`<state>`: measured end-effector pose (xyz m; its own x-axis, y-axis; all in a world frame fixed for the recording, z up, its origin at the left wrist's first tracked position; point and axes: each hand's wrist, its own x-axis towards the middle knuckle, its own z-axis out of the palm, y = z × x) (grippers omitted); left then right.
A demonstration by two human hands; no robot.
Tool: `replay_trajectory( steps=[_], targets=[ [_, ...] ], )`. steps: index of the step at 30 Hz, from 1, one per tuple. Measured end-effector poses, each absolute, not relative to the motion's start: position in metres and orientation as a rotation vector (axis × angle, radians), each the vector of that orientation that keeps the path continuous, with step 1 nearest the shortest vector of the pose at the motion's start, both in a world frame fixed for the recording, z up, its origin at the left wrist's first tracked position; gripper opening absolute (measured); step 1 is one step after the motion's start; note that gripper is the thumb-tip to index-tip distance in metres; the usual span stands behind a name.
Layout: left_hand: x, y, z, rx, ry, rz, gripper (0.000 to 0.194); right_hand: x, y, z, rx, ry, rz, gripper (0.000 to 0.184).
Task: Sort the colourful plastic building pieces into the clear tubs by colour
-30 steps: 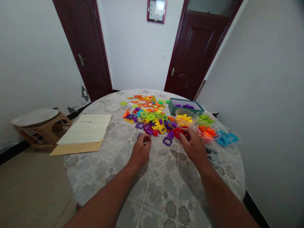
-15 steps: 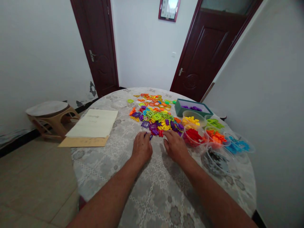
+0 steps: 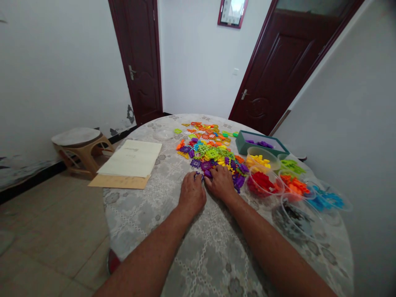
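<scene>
At the near edge of a heap of colourful plastic building pieces (image 3: 213, 154), my two hands are close together. My left hand (image 3: 192, 192) has its fingers curled round a small dark purple latticed piece (image 3: 199, 176), which partly shows past the fingertips. My right hand (image 3: 222, 184) lies just to the right, thumb and fingers closed about a brighter purple piece (image 3: 208, 173); its fingers cover part of the heap. More purple pieces (image 3: 239, 181) lie right beyond that hand.
To the right stand clear tubs of yellow (image 3: 260, 161), red (image 3: 262, 182), orange (image 3: 295, 186), green, blue and grey pieces. Behind them is a green box (image 3: 244, 145) with purple pieces. Paper sheets (image 3: 130, 159) lie at the left; a stool (image 3: 77, 138) stands beyond the table edge.
My right hand has moved left, closer to my left hand, from red pieces to a purple one. The whole view has shifted, so the scene sits further right.
</scene>
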<state>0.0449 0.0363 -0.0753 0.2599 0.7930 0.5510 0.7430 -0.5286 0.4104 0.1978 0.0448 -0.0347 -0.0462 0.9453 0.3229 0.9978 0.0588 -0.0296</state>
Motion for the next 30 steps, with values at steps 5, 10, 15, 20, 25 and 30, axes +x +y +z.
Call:
replay_trajectory(
  steps=[5, 10, 15, 20, 25, 30],
  targets=[
    [0.046, 0.034, -0.075, 2.450, 1.515, 1.012, 0.053, 0.211, 0.027, -0.035, -1.786, -2.231, -0.238, 0.023],
    [0.045, 0.030, -0.068, 2.468, 1.529, 0.922, 0.067, 0.219, 0.000, -0.033, -1.638, -2.315, -0.139, 0.018],
    [0.042, 0.026, -0.058, 2.507, 1.511, 0.809, 0.055, 0.225, -0.022, -0.036, -1.465, -2.288, 0.019, 0.015],
    [0.040, 0.023, -0.051, 2.537, 1.423, 0.733, 0.056, 0.247, -0.022, -0.041, -1.386, -2.008, 0.227, 0.040],
    [0.041, 0.024, -0.054, 2.601, 1.286, 0.799, 0.069, 0.267, -0.021, -0.040, -1.551, -2.009, 0.238, 0.041],
    [0.043, 0.026, -0.062, 2.633, 1.274, 0.838, 0.041, 0.263, -0.024, -0.035, -1.619, -2.098, 0.245, 0.038]
  ],
)
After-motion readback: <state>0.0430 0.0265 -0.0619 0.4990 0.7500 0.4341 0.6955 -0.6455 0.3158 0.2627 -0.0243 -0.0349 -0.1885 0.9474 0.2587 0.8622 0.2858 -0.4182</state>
